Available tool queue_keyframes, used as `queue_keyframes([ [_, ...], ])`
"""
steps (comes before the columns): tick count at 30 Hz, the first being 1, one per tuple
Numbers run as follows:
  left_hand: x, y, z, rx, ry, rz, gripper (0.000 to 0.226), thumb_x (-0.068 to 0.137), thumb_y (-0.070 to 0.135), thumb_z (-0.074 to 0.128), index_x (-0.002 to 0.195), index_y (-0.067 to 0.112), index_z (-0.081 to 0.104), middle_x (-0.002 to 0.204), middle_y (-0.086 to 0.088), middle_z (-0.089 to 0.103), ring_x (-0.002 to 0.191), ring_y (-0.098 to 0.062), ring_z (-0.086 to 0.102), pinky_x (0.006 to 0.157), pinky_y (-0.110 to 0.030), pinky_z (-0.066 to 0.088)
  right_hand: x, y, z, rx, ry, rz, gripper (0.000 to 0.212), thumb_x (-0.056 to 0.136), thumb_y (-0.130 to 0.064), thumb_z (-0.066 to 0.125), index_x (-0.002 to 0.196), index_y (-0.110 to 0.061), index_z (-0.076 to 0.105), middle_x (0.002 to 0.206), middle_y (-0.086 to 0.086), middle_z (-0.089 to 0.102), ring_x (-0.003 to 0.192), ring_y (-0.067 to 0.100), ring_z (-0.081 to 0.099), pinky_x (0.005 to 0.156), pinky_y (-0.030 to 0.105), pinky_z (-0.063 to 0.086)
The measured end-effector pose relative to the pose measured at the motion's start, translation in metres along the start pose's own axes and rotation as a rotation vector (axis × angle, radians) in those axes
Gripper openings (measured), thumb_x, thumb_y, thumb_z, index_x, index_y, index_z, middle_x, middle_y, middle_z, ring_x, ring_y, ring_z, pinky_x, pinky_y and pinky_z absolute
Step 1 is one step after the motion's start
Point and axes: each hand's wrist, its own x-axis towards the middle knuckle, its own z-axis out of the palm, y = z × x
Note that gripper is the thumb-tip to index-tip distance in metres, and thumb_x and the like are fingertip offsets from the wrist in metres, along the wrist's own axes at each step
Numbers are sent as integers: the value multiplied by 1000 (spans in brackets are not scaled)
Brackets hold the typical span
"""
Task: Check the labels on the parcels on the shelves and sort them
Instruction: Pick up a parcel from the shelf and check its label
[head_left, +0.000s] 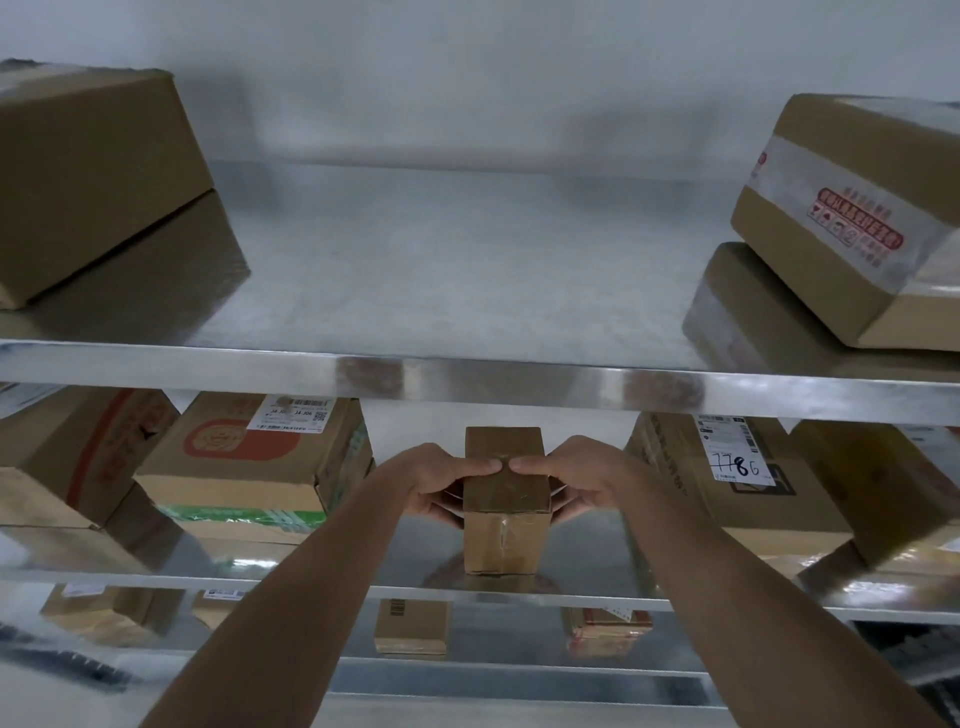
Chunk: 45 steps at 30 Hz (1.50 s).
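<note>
A small plain cardboard parcel (506, 519) stands on the middle metal shelf (467, 590), its taped end facing me. My left hand (441, 483) grips its left side, thumb lying across the top. My right hand (566, 480) grips the right side the same way, and the two thumbs almost meet on top. No label shows on the faces I can see. To its left sits a box with a red emblem and a white label (249, 457). To its right stands a box whose label carries handwritten numbers (727, 483).
The upper shelf (467, 374) holds a large plain box (98, 176) at the left and a box with printed red tape (852, 218) at the right, with bare metal between. Small boxes (411, 626) sit on the lower shelf.
</note>
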Motion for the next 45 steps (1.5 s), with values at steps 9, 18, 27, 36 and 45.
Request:
queue_keyframes([
  [9, 4, 4, -2, 19, -38, -8, 47, 86, 26, 81, 120, -1, 63, 107, -16, 74, 92, -29, 73, 72, -40, 62, 5, -2, 0, -6, -28, -13, 32, 87, -23, 79, 106, -2, 64, 101, 18, 74, 87, 31, 74, 64, 37, 63],
  [18, 4, 0, -1, -7, -15, 15, 49, 85, 29, 81, 120, -1, 64, 105, -16, 75, 91, -29, 74, 73, -40, 63, 1, -1, 3, 3, 4, -21, 37, 88, -24, 79, 111, -1, 63, 104, 19, 74, 88, 32, 75, 67, 40, 64],
  [27, -1, -12, 2, -41, 27, 144, 72, 86, 38, 80, 142, 3, 51, 116, -16, 72, 98, -29, 75, 87, -49, 61, -1, 15, 13, -45, 171, -106, 45, 86, -47, 77, 108, -10, 65, 104, 9, 74, 92, 26, 74, 88, 44, 62],
  [36, 4, -21, 16, -322, -1, 291, 65, 87, -2, 75, 144, 14, 46, 121, -14, 70, 103, -32, 74, 94, -51, 58, -6, 1, 6, -332, 272, -436, 28, 90, -35, 70, 110, -15, 72, 101, 5, 75, 92, 22, 72, 84, 40, 58],
  [45, 16, -72, 19, -64, 104, 213, 56, 85, 5, 80, 134, 12, 54, 116, -5, 68, 106, -20, 67, 82, -28, 58, 13, 38, 30, -950, 260, -656, 53, 104, -31, 54, 152, -13, 43, 158, 6, 41, 143, 25, 42, 116, 34, 35],
])
